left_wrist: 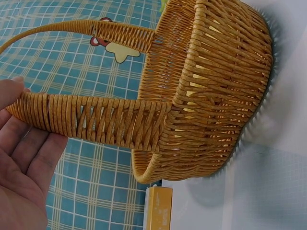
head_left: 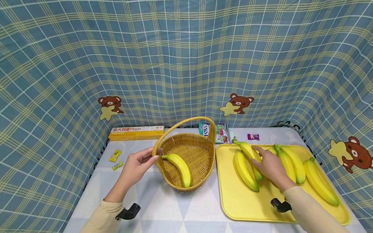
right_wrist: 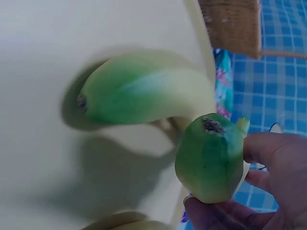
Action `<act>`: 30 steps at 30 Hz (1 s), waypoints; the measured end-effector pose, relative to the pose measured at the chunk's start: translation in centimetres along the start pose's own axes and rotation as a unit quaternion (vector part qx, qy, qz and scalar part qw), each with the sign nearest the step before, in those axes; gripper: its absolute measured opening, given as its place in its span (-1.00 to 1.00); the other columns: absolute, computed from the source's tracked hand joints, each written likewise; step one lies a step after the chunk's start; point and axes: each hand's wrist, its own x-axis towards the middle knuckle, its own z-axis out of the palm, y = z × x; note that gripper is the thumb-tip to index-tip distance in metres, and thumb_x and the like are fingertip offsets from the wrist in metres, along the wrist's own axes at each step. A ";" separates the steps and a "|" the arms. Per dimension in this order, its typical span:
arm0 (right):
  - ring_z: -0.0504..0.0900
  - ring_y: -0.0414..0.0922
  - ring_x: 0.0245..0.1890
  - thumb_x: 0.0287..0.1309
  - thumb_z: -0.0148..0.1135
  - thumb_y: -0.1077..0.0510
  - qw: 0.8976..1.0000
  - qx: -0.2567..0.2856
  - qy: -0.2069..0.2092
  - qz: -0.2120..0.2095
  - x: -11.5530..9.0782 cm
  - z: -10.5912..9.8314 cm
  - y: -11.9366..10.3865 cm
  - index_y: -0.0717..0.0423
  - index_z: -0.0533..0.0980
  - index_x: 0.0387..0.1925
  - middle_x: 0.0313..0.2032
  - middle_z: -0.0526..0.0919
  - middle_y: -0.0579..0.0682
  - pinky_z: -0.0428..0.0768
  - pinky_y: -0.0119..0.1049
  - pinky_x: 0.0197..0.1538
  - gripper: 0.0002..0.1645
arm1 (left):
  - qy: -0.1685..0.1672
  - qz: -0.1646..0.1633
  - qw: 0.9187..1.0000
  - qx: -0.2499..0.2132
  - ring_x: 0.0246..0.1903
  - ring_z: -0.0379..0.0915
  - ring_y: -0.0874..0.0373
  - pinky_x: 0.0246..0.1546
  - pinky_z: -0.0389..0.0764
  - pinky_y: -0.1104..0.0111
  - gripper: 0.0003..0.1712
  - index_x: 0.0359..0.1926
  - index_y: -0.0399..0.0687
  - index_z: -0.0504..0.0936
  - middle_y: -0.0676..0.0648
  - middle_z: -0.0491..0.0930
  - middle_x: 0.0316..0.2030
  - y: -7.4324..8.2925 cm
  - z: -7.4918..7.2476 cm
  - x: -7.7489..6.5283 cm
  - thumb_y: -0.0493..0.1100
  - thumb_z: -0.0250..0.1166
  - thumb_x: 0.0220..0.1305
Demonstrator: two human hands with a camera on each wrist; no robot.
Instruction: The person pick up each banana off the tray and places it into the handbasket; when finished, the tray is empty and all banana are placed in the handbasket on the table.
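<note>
A wicker basket point(head_left: 201, 139) stands mid-table with one banana point(head_left: 180, 165) lying inside. My left hand point(head_left: 155, 155) pinches the near foot of the basket's handle point(head_left: 186, 120). In the left wrist view the handle point(left_wrist: 96, 117) lies across my straight fingers point(left_wrist: 29, 148) with the thumb on top. To the right, several bananas lie on a yellow tray point(head_left: 262, 204). My right hand point(head_left: 257, 158) grips one banana point(head_left: 247, 150) there. The right wrist view shows its green tip point(right_wrist: 211, 163) held between my fingers point(right_wrist: 273, 153), raised a little beside another banana point(right_wrist: 144, 96).
A yellow pasta box point(head_left: 135, 132), a candy bag point(head_left: 221, 132) and a purple sweet point(head_left: 253, 136) lie along the table's back edge. Two small yellow sweets point(head_left: 115, 155) lie left of my left hand. Blue checked cloth walls in the table.
</note>
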 end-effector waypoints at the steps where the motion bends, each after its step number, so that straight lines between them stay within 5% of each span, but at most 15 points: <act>1: 0.62 0.24 -0.11 0.33 0.32 -0.01 1.000 -0.002 0.004 -0.007 -0.1 -0.2 -0.3 0.21 0.36 0.42 0.02 0.60 0.39 0.63 0.19 -0.09 -0.26 | 0.000 0.002 1.000 0.000 0.03 0.66 0.22 0.01 0.70 0.38 -0.67 0.18 0.00 0.69 -0.17 0.71 0.06 0.0 0.0 0.0 -0.11 0.29 0.47; 8: 0.64 0.11 -0.21 0.32 0.35 -0.01 0.999 -0.002 0.013 -0.043 -1.2 -2.0 -3.5 0.10 0.40 0.42 0.03 0.61 0.34 0.66 0.00 -0.30 -0.29 | 0.002 0.004 1.000 0.003 0.03 0.66 0.21 0.00 0.70 0.38 -0.66 0.19 0.00 0.68 -0.07 0.72 0.05 -0.1 -0.1 0.0 -0.11 0.29 0.46; 15: 0.66 0.10 -0.12 0.32 0.35 -0.02 0.997 0.016 0.000 -0.073 -2.1 -3.0 -7.0 0.02 0.41 0.42 0.05 0.63 0.24 0.69 -0.08 -0.30 -0.30 | 0.002 0.004 1.000 0.003 0.03 0.67 0.20 0.00 0.70 0.39 -0.66 0.19 -0.03 0.68 -0.05 0.72 0.05 -0.2 -0.1 0.1 -0.12 0.29 0.46; 20: 0.63 0.00 -0.17 0.29 0.38 -0.03 0.995 0.026 -0.012 -0.097 -2.2 -2.9 -9.2 -0.05 0.42 0.42 -0.06 0.65 0.10 0.62 -0.20 -0.33 -0.29 | 0.003 0.002 1.000 0.001 0.02 0.67 0.20 0.00 0.71 0.37 -0.66 0.19 -0.02 0.68 0.01 0.73 0.04 -0.1 -0.1 0.1 -0.11 0.30 0.46; 30: 0.66 -0.04 -0.13 0.27 0.37 -0.07 0.988 0.034 -0.031 -0.144 -0.7 -1.2 -13.6 -0.14 0.43 0.42 0.12 0.61 0.15 0.65 -0.19 -0.30 -0.29 | 0.003 -0.001 1.000 0.002 0.02 0.67 0.21 0.00 0.71 0.36 -0.67 0.18 0.01 0.69 0.02 0.73 0.04 -0.1 -0.1 0.1 -0.11 0.30 0.46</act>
